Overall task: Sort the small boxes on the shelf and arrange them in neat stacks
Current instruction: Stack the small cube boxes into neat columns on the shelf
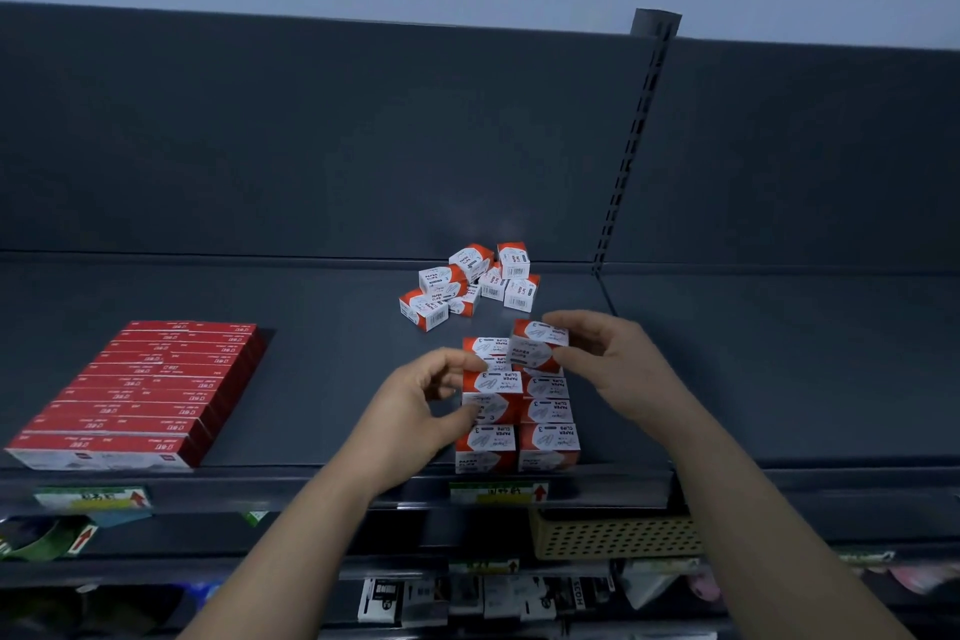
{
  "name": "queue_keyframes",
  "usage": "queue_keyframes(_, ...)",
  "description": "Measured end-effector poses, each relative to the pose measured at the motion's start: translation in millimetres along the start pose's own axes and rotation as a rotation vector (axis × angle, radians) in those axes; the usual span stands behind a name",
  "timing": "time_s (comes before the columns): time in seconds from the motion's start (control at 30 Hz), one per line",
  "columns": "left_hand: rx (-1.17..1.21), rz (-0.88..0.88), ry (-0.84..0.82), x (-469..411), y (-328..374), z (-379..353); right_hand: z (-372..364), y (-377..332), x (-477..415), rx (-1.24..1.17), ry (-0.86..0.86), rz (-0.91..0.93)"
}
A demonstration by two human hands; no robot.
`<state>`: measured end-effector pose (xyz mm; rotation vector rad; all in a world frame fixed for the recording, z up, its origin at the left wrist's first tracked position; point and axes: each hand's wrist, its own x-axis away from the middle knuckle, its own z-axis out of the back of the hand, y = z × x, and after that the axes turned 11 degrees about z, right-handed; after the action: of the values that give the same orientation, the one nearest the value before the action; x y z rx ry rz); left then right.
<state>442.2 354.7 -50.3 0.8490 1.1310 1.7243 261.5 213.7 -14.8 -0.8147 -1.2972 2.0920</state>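
Pinching a paper clip box (539,342) between thumb and curled fingers, the right hand (618,369) holds it tilted at the top of the right column of the stacked boxes (548,444). These red and white boxes stand in two columns, side by side and touching, at the front edge of the dark shelf (322,307). The left hand (415,411) grips the upper left box (493,398), its thumb on the near face and its fingers curled round the far side. Behind the columns, near the back panel (311,135), a loose pile of boxes (467,283) of the same kind lies jumbled, some on their sides. Well to the left, flat red boxes (140,390) lie in tidy rows. A price label (498,491) sits on the shelf's front rail, and a perforated basket (613,535) shows below it.
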Motion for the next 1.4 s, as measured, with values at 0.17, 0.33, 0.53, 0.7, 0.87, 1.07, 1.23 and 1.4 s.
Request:
queue_keyframes(0.17, 0.082, -0.014, 0.041, -1, -2, 6, -18, -4, -13, 0.098, -0.157, -0.011)
queue_keyframes(0.33, 0.159, 0.004, 0.066, -5, -5, 10, -25, -6, -21, 0.155, -0.262, -0.039)
queue_keyframes(0.53, 0.2, 0.007, 0.061, -7, -2, 13, -22, -5, -23, 0.163, -0.277, -0.028)
queue_keyframes(0.7, 0.104, 0.034, 0.163, -22, 5, 22, -12, -5, -32, 0.205, -0.176, -0.015)
queue_keyframes(0.87, -0.196, 0.053, 0.334, -65, 11, 39, 2, 11, -62, 0.482, -0.1, -0.004)
queue_keyframes(1.07, -0.628, 0.118, 0.405, -119, 13, 49, 4, 27, -99, 0.668, -0.099, -0.043)
queue_keyframes(1.23, -0.84, 0.275, 0.323, -148, 14, 47, -3, 48, -127, 0.692, -0.109, -0.126)
queue_keyframes(1.4, -0.76, 0.257, 0.278, -156, 5, 45, -6, 65, -142, 0.685, -0.163, -0.189)
